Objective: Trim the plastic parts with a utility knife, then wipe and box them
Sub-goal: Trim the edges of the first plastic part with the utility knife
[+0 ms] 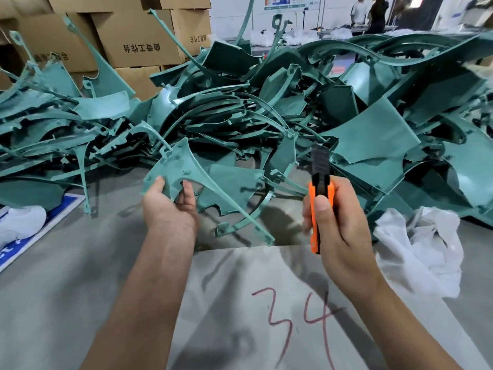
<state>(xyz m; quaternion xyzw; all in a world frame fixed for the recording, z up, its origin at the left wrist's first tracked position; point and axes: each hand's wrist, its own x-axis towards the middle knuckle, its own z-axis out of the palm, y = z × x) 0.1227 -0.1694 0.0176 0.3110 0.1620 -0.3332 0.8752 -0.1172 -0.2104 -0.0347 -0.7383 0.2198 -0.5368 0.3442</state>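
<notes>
Head view: left hand (170, 206) sits left of centre, palm up, fingers curled round the lower edge of a teal part (181, 166) — thumb on the near face, fingertips behind. That part is a thin, matte, fan-shaped panel with small moulded pegs; its wide end is in the hand, and a slim curved rib runs from it down toward lower right, ending near the frame's middle. Right hand (338, 231) is right of centre, wrapped tight round a knife (321, 193), thumb pressed flat on the orange handle. The knife's long axis is close to vertical in the frame: its dark, segmented blade points up and away toward the pile (266, 108), and the handle's butt points down toward the person. Knife and part are apart, not touching.

Behind both hands, glossy-to-dusty teal mouldings — curved strips, arches and flat sheets — lie tangled across the middle of the frame. A grey board (240, 303) with "34" in red lies at lower centre. Crumpled white cloth (421, 249) is at right, brown cartons (133, 36) at upper left.
</notes>
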